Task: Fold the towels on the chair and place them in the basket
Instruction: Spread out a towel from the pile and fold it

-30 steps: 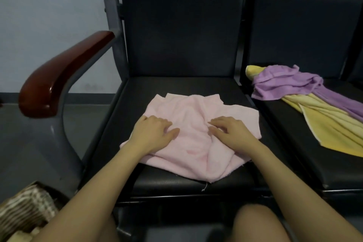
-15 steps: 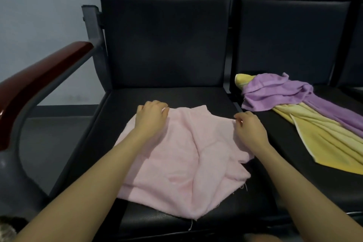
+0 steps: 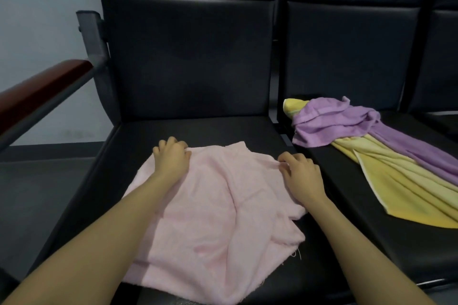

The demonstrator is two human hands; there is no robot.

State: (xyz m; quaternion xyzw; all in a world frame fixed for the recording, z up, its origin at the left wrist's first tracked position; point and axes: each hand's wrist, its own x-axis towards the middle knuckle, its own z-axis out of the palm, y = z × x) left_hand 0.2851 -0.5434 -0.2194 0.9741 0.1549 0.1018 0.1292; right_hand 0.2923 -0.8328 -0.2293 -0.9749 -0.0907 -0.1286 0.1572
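Two hands are on one towel. Nearest me the pink towel (image 3: 218,218) lies rumpled on the left seat (image 3: 138,136), its ragged lower corner close to the front edge, a ridge running up its middle. I laid it here, I judge, because the seat gives a flat bed to fold on. At its far edge my left hand (image 3: 172,160) has its fingers curled over the left corner, gripping the cloth, and my right hand (image 3: 301,176) pinches the right corner between thumb and fingertips. I hold both far corners so I can pull the edge taut and bring it toward me for the first fold, which is not yet made. Further off, on the right seat (image 3: 371,242), the yellow towel (image 3: 409,188) lies spread with the purple towel (image 3: 334,124) heaped across it, both unfolded and waiting. The basket is out of view.
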